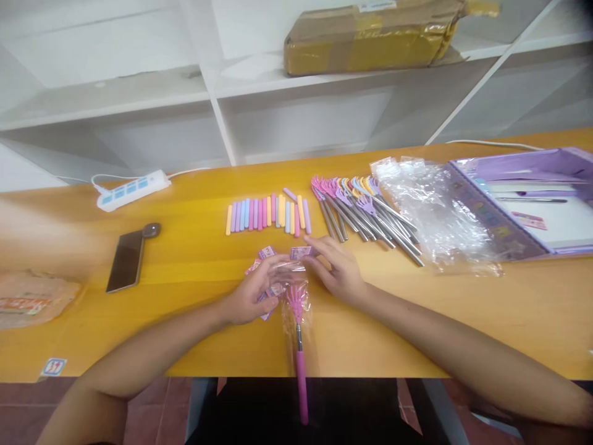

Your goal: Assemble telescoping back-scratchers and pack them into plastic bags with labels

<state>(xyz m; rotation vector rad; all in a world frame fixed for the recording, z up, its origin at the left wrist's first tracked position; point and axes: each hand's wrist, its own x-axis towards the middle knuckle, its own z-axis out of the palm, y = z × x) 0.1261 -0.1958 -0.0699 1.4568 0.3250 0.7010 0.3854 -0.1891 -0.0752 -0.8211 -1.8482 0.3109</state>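
Note:
A pink back scratcher [301, 377] with a metal rod lies inside a clear plastic bag [290, 334], its handle end past the table's front edge. My left hand [252, 290] is at the bag's upper end, fingers curved over the clear film. In my right hand [337, 271] a small printed card [300, 252] is pinched at the fingertips, just above the bag's top. Beneath and beside my left hand lies a loose pile of pink and purple cards [267, 252], partly hidden by it.
Coloured handles [250, 215] line up behind my hands. Metal scratchers [365, 213], clear bags [433, 210] and a purple box [500, 216] lie to the right. A phone [125, 261] and power strip [134, 190] are left; a taped carton [370, 40] sits on the shelf.

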